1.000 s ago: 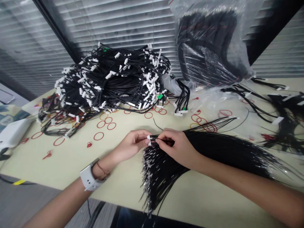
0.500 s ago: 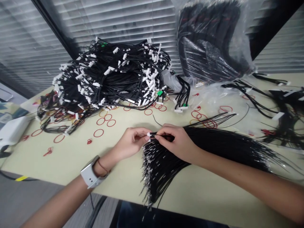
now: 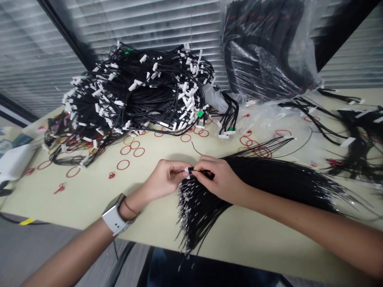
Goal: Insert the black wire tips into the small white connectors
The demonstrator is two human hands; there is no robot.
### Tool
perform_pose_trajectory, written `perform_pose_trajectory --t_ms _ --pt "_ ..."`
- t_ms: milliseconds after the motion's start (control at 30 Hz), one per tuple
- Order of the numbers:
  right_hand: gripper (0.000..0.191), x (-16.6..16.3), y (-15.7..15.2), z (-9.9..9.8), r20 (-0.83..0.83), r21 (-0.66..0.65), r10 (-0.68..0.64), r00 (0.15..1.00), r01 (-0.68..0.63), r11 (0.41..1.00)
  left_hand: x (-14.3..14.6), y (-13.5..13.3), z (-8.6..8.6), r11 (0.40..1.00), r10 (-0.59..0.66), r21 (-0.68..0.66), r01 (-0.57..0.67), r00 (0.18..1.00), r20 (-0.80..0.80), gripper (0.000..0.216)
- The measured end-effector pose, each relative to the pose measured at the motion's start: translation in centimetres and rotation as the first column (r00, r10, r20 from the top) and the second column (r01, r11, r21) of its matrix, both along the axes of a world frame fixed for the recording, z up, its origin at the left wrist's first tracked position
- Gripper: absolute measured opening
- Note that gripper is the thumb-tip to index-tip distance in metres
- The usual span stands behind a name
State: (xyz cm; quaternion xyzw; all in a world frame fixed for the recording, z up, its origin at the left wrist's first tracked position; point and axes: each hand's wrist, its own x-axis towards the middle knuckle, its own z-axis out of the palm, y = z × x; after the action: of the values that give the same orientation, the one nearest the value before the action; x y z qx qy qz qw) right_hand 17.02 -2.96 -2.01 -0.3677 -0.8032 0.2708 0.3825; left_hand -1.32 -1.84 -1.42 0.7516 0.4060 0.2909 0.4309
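A white connector (image 3: 187, 171) is gripped by the left hand (image 3: 167, 178), closed to a pinch. Black wires (image 3: 207, 172) are pinched by the right hand (image 3: 220, 181), also narrowly closed, just beside it. The connector is held between both hands, near the silver-tipped end of a black bundle (image 3: 206, 211) spread on the table (image 3: 146, 231).

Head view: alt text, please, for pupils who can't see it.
The left hand pinches a white connector and the right hand black wire beside it, over a fanned wire bundle. Behind, on the table: red bands and a cable heap.
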Motion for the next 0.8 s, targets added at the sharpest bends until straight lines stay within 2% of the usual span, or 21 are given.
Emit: perform_pose_trajectory --t_ms 67,133,233,333,400,533,600,700,800 --pt "0.014 0.0 0.0 0.0 -0.004 -0.005 0.004 1.000 -0.004 1.000 0.0 0.0 0.0 1.000 -0.003 0.003 0.003 1.000 -0.007 0.015" --pt "0.013 0.0 0.0 0.2 -0.030 -0.024 -0.015 0.999 0.015 1.000 0.1 0.1 0.1 0.998 0.009 -0.055 -0.007 0.999 0.042 0.015" --pt "0.012 0.1 0.0 0.4 -0.121 -0.029 -0.136 0.983 0.134 0.991 0.3 0.4 0.4 0.984 0.049 -0.179 -0.018 0.985 0.167 0.016" --pt "0.010 0.3 -0.3 0.5 -0.234 0.045 -0.261 0.937 0.278 0.959 0.2 0.7 0.8 0.967 0.077 -0.255 -0.024 0.977 0.201 0.016" --pt "0.010 0.6 -0.6 0.4 -0.266 0.124 -0.265 0.927 0.305 0.944 0.0 0.8 0.9 0.959 0.088 -0.281 -0.029 0.976 0.198 0.016" --pt "0.016 1.0 -1.1 0.1 -0.258 0.323 -0.203 0.945 0.282 0.903 -0.4 1.2 0.8 0.950 0.118 -0.308 -0.045 0.967 0.223 0.014" --pt "0.019 1.1 -1.1 0.0 -0.224 0.379 -0.139 0.965 0.217 0.899 -0.6 1.4 0.7 0.940 0.148 -0.335 -0.059 0.958 0.244 0.014" --pt "0.018 0.9 -0.9 -0.1 -0.147 0.321 -0.050 0.988 0.096 0.942 -0.8 1.6 0.5 0.920 0.186 -0.387 -0.066 0.942 0.280 0.015" --pt "0.019 0.6 -0.5 -0.2 -0.065 0.220 -0.072 0.995 0.084 0.972 -0.8 1.6 0.4 0.916 0.187 -0.397 -0.057 0.937 0.297 0.015"
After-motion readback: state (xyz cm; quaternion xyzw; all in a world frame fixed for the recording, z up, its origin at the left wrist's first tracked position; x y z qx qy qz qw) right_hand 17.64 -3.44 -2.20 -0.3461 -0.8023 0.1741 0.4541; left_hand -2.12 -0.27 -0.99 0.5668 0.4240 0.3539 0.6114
